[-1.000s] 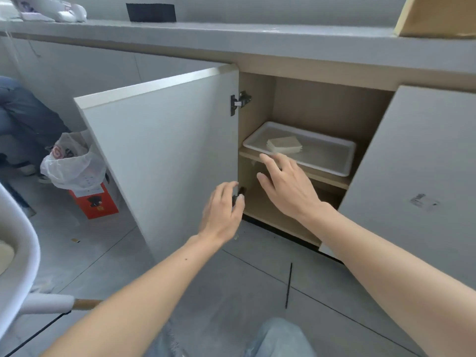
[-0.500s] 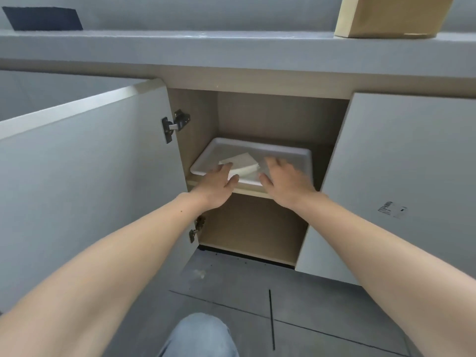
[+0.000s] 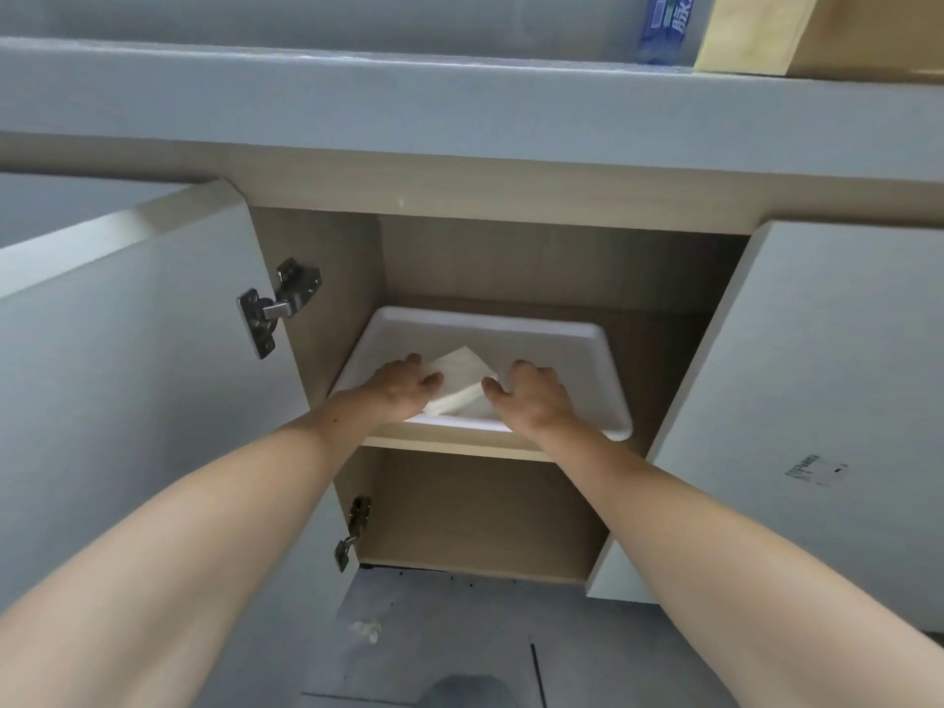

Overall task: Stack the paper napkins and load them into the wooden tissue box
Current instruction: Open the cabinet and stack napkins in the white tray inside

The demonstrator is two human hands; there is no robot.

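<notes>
We cup our left hand (image 3: 403,388) and right hand (image 3: 531,396) against opposite sides of the napkin stack (image 3: 459,383) — squaring it — in the white tray (image 3: 577,350) on the cabinet shelf (image 3: 459,444); neither hand has closed on it.

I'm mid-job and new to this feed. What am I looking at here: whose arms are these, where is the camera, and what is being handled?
There is no machine: these are a person's two bare arms, seen from a wide-angle camera worn on their head, looking forward and down. They reach into an open cabinet under a grey counter. On its middle shelf sits a white tray holding a stack of paper napkins. The left hand and right hand press against the stack from either side, gathering it; it does not look lifted yet. The light wooden object on the counter, top right, may be the tissue box, but it is cut off.
</notes>
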